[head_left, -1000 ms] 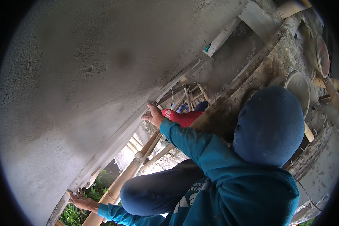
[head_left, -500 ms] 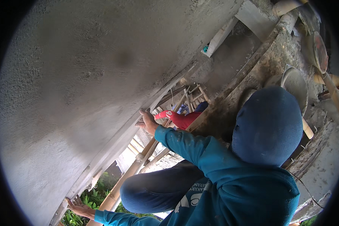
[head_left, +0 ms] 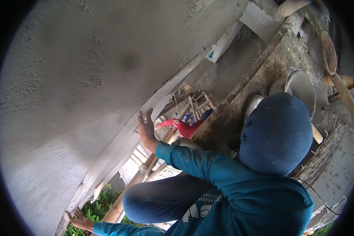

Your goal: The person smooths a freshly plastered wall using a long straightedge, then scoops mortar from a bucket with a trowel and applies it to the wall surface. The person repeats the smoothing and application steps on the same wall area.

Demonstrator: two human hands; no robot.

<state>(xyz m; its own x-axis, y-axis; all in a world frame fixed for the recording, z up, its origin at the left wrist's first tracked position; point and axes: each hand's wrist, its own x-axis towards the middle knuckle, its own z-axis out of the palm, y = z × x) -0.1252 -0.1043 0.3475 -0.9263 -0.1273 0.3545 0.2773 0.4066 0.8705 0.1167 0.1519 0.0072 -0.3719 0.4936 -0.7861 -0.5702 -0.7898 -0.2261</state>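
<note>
Neither of my own hands shows in the head view. A co-worker in a teal long-sleeved shirt (head_left: 232, 185) and a blue head cover (head_left: 277, 131) crouches right below me. One of this person's hands (head_left: 145, 129) lies flat on a long grey straightedge (head_left: 177, 80) that rests against the rough grey plastered wall (head_left: 86, 78). The other hand (head_left: 80, 221) reaches to the lower end of the same straightedge at the bottom left.
Bamboo scaffold poles (head_left: 145, 169) run below the co-worker. A mortar-caked plank (head_left: 259, 74) carries a round pan of mortar (head_left: 301, 86). Far below, another person in red (head_left: 185, 128) is visible, and green plants (head_left: 98, 212) grow at the bottom left.
The co-worker's two hands have slid a little down and to the left along the straightedge, and the body has leaned that way.
</note>
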